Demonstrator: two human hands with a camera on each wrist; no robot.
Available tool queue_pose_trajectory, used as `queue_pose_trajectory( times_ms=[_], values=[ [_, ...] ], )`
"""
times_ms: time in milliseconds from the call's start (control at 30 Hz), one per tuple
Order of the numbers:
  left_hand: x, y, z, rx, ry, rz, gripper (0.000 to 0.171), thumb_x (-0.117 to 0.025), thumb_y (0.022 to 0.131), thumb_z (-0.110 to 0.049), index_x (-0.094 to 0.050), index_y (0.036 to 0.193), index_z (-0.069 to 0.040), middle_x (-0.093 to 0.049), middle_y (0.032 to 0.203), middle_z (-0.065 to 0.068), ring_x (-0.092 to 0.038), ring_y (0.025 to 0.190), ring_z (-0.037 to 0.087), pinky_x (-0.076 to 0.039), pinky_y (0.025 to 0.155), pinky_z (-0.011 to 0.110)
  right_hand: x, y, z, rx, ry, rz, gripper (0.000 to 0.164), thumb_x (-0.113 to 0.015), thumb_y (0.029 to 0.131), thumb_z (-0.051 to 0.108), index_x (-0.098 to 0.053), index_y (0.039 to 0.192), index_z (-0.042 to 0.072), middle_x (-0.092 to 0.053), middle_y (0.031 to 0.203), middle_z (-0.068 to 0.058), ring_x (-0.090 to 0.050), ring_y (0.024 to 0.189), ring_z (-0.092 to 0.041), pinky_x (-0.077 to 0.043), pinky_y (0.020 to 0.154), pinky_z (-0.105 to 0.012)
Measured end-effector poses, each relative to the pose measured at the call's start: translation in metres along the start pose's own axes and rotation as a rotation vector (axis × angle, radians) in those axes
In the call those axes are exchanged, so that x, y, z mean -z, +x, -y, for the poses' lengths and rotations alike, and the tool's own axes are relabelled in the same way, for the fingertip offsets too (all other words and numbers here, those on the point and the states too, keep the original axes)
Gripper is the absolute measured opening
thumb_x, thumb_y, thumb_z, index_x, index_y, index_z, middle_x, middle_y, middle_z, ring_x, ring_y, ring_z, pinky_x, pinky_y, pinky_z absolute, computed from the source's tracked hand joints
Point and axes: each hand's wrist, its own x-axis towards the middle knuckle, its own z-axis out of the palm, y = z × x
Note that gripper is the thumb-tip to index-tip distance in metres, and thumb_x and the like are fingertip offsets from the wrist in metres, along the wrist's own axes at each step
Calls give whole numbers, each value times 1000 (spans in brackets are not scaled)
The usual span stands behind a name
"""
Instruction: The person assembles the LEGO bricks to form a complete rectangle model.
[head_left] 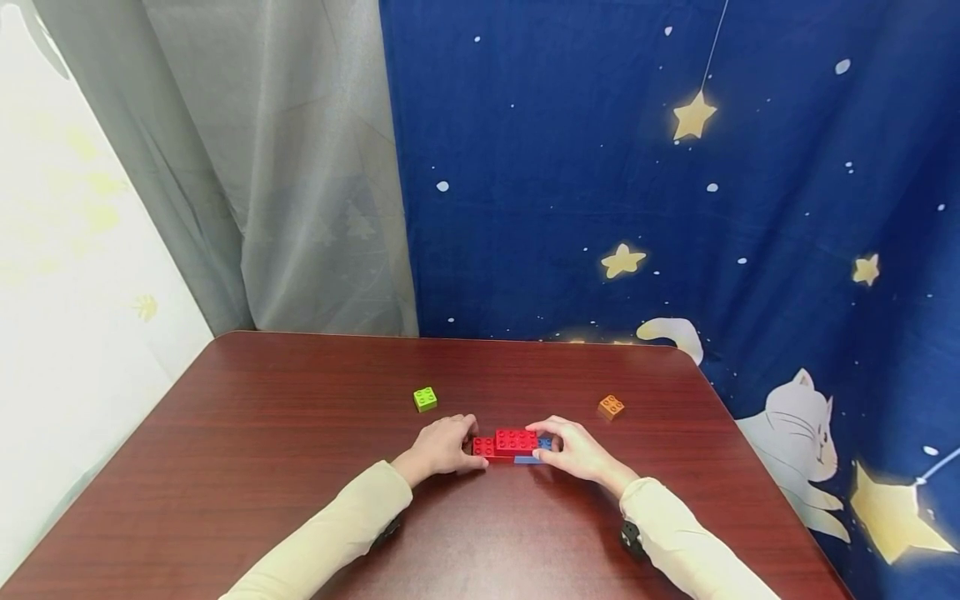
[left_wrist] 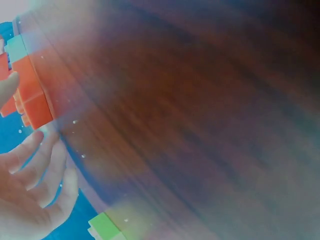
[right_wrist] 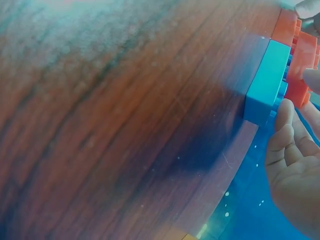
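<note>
A red brick [head_left: 483,447] and a blue brick [head_left: 527,460] lie end to end on the table. Across their studs sits a second red brick [head_left: 516,440], bridging the two. My left hand [head_left: 446,446] holds the left end of the lower red brick, thumb at its near side and fingers around the far side. At the other end, my right hand [head_left: 577,450] pinches the upper red brick by its right end, above the blue brick. The right wrist view shows blue studs [right_wrist: 282,90] bare beside the upper brick; my fingers hide part of its end.
A lime green brick [head_left: 425,399] lies beyond my left hand. Farther right, past my right hand, is an orange brick [head_left: 611,407]. The dark red-brown table [head_left: 300,400] ends at a grey curtain [head_left: 322,208] and a blue starry curtain [head_left: 525,208].
</note>
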Motion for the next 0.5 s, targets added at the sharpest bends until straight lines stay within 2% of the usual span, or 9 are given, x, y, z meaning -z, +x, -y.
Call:
queue_pose_trajectory(
  times_ms=[100,233,400,500],
  values=[
    [0,1,-4,-26,12,-47,47,-65,71,-51,-57,97,-13,-54,86,-3,-49,78,13,-42,67,32,1,0,2,3,-2,0,37,-69,75,14,-59,111,12,-55,91,4,-48,57,-9,-42,55,-22],
    [-1,5,-10,-84,-45,-91,43,-61,78,-45,-58,107,-14,-57,100,0,-49,91,16,-40,78,39,1,1,2,10,5,-1,37,-69,76,14,-59,111,11,-55,90,4,-48,57,-9,-42,55,-22],
    [-3,7,-16,-122,-89,-62,41,-58,83,-37,-56,117,-14,-58,109,2,-50,95,17,-38,82,40,1,0,1,19,12,-3,37,-69,75,14,-59,111,11,-55,91,4,-49,57,-11,-43,55,-22],
    [-4,7,-18,-127,-105,-40,37,-58,84,-34,-56,116,-15,-59,105,1,-53,91,15,-40,81,37,1,0,0,16,14,4,38,-69,76,14,-58,112,12,-56,92,4,-49,58,-11,-43,55,-22]
  ],
)
